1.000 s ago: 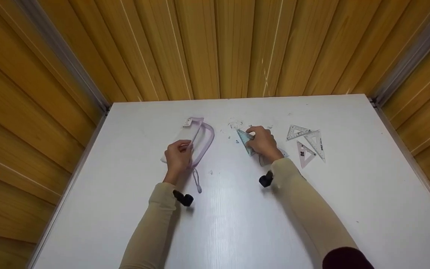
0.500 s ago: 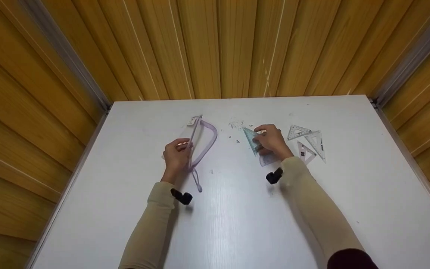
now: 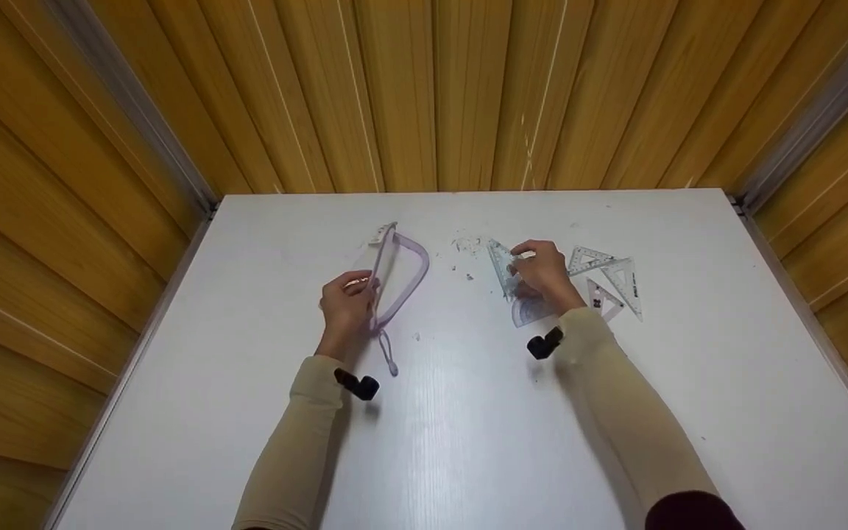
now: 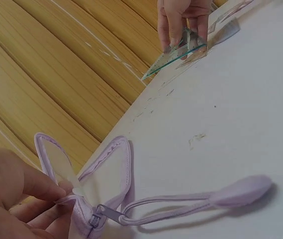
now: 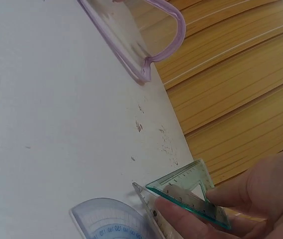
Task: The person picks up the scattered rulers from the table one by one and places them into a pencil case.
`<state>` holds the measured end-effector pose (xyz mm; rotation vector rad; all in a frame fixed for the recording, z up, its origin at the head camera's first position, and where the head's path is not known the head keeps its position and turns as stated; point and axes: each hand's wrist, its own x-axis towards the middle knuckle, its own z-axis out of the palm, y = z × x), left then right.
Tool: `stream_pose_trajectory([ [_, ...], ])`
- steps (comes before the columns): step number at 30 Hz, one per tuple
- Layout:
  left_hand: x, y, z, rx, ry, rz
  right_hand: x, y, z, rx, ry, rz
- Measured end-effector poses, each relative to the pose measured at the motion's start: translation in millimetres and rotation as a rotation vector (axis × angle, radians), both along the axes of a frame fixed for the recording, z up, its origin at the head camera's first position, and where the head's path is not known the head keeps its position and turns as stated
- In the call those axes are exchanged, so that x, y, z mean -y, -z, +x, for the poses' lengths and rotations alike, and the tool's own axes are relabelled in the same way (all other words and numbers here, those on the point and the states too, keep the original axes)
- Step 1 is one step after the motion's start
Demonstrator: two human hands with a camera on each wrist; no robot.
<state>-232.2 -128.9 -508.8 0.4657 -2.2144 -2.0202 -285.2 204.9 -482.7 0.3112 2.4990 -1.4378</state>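
My left hand point(image 3: 348, 303) pinches the edge of a clear zip pouch point(image 4: 126, 169) with lilac trim, whose mouth gapes apart. A lilac zip pull loop point(image 4: 240, 193) hangs from it onto the table. My right hand point(image 3: 542, 271) pinches a teal-edged set square point(image 5: 191, 191) between thumb and fingers, tilted over the table. Just beneath that, a clear set square point(image 5: 150, 206) shows partly, overlapped by the fingers; whether they hold it too I cannot tell. A clear protractor point(image 5: 109, 221) lies beside it, partly covered by the hand in the head view.
To the right of my right hand lie a small clear set square point(image 3: 587, 259), a longer clear one point(image 3: 623, 283) and a pinkish one point(image 3: 602, 300). Dark specks point(image 3: 468, 246) mark the white table point(image 3: 424, 434). Yellow wood-grain panels point(image 3: 461, 96) stand behind its far edge.
My left hand has raised the pouch's edge, and its mouth gapes wider. The right hand has moved right and slightly away with the teal-edged set square, uncovering more of the protractor.
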Motion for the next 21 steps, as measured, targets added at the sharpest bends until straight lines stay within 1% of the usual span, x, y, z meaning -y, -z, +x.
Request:
stream_pose_trajectory([
  [3,-0.1,0.7,-0.4,0.012,-0.005,-0.004,-0.1,-1.1,-0.4,0.029,0.003,-0.036],
  [10,-1.2,2.7,-1.5,-0.032,-0.008,-0.021,0.5,-3.0,0.7,-0.012,-0.031,-0.087],
  [16,-2.4,2.8,-1.7,-0.026,-0.012,0.005,2.7,-3.8,0.0,0.008,-0.009,-0.120],
  [21,-2.0,3.1,-1.4,-0.021,-0.006,-0.003,5.6,-3.0,-1.7,0.003,0.003,-0.152],
])
